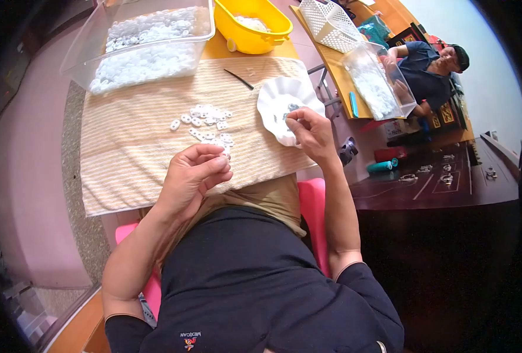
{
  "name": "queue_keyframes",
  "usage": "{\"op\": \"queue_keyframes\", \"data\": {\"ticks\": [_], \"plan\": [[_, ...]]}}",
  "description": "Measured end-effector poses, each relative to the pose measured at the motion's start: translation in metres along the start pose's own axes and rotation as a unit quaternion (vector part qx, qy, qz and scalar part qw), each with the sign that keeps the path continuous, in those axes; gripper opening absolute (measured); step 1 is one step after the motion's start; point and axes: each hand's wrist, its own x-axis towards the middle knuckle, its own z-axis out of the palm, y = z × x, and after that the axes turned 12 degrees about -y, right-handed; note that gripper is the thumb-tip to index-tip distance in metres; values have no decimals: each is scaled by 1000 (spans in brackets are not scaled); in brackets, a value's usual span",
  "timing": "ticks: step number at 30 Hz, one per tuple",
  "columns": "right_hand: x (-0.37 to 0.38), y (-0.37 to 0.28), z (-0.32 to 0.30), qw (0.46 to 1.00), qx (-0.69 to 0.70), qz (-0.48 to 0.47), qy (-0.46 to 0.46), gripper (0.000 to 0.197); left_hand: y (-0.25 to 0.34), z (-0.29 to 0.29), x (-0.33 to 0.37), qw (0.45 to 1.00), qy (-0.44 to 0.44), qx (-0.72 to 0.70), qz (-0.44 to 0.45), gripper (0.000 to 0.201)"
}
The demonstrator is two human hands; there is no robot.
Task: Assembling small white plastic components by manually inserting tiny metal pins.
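Seen from above, a person's two bare hands work over a bench (pixel 214 49) covered with a beige-and-white striped cloth (pixel 125 147). The left hand (pixel 191 173) has a narrow grip, thumb and forefinger nearly meeting; a white piece shows at the fingertips, but whether it is pinched or lies beyond them cannot be told. The right hand (pixel 315 136) also has a narrow grip, at the near edge of a white scalloped plastic dish (pixel 268 97); anything held there is hidden.

Work appears to be underway. Just beyond the left grip, small white oval plastic pieces with holes (pixel 205 115) lie loose in a scattered pile. No separate group of completed pieces can be made out, so how many are done is unclear; plenty seem to remain.

Containers: beyond the right grip's fingertips, the dish holds a few small dark, shiny bits (pixel 294 107). Far beyond and left of the left grip, a clear plastic bin (pixel 80 60) holds a deep heap of similar white pieces. Beyond both grips, a yellow plastic basin (pixel 243 42) holds something pale, too small to identify. Between basin and dish lies a thin black stick-like tool (pixel 239 79).
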Motion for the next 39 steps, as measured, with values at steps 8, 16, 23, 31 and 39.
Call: {"op": "queue_keyframes", "data": {"ticks": [8,16,23,31,39], "plan": [[-10,-43,38,956,262,-25,-129,5,3,9,-2,1000,-16,17,-15,14],[-16,-62,65,951,239,-130,-147,7,2,11,-5,998,-59,7,-19,19],[-19,-64,62,951,217,-146,-164,7,2,11,-7,997,-76,14,-27,20],[-17,-63,66,950,215,-161,-162,7,-1,6,-5,997,-78,-10,-13,17],[-17,-58,71,954,206,-157,-150,9,-2,11,-6,998,-66,-3,16,17]]}}
